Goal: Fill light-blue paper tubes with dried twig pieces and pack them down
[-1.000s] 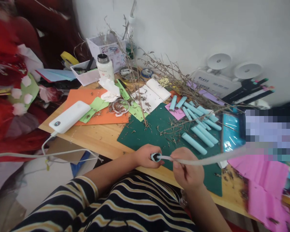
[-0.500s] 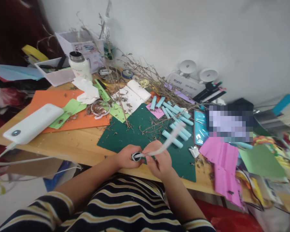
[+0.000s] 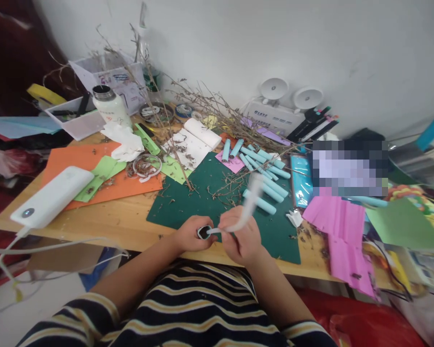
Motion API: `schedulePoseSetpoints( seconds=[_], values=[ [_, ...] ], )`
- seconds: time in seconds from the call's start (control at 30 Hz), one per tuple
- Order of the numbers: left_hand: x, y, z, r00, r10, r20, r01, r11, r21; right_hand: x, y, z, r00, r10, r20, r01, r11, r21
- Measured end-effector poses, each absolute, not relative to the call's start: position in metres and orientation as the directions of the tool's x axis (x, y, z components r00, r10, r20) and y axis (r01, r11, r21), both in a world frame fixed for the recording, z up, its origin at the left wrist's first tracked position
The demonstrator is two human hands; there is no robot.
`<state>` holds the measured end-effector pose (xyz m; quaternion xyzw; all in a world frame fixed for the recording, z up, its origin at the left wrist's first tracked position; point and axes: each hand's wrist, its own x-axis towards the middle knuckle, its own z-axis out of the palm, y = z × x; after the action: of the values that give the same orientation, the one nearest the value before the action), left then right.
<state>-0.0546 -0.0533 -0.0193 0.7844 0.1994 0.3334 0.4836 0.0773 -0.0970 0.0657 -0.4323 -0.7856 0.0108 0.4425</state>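
Note:
My left hand (image 3: 188, 236) is wrapped round a short tube (image 3: 203, 233) whose open end faces up, with a pale rim and a dark inside. In my right hand (image 3: 245, 241) a white strip (image 3: 252, 197) is pinched between the fingers. Its lower tip reaches the mouth of the tube; how far in it goes I cannot tell. The strip's upper end is blurred and sticks up above the hand. Both hands are over the near edge of the green cutting mat (image 3: 177, 207). Beyond them lie several light-blue paper rolls (image 3: 262, 202).
Dry twigs (image 3: 217, 106) spread across the back. A white bottle (image 3: 110, 103) without a lid and a power bank (image 3: 52, 197) with a cable stand left, near orange paper (image 3: 130, 188). Pink paper (image 3: 342, 231) hangs over the table's front edge at right.
The view has shifted slightly. My right hand has drawn a little away from the left, and the strip stands steeper, with less of it over the tube's mouth.

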Motion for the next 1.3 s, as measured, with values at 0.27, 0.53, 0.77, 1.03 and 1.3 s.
schedulePoseSetpoints(
  seconds=[0.27, 0.53, 0.77, 1.03, 1.3],
  values=[
    [-0.056, -0.053, -0.021, 0.697, 0.628, 0.345, -0.028, -0.458, 0.889, 0.069, -0.098, 0.058, -0.151, 0.735, 0.661, 0.580, 0.608, -0.543],
    [-0.058, -0.053, -0.027, 0.713, 0.608, 0.349, -0.032, -0.470, 0.882, 0.071, -0.090, 0.062, -0.300, 0.681, 0.668, 0.530, 0.701, -0.477],
    [-0.055, -0.053, -0.019, 0.689, 0.619, 0.378, -0.042, -0.487, 0.873, 0.077, -0.094, 0.056, -0.293, 0.745, 0.599, 0.615, 0.627, -0.479],
    [-0.057, -0.053, -0.025, 0.682, 0.626, 0.377, -0.047, -0.477, 0.878, 0.076, -0.091, 0.070, -0.372, 0.767, 0.522, 0.665, 0.613, -0.426],
    [-0.057, -0.052, -0.028, 0.692, 0.615, 0.379, -0.062, -0.473, 0.879, 0.074, -0.095, 0.067, -0.344, 0.762, 0.548, 0.672, 0.608, -0.423]
  ],
)
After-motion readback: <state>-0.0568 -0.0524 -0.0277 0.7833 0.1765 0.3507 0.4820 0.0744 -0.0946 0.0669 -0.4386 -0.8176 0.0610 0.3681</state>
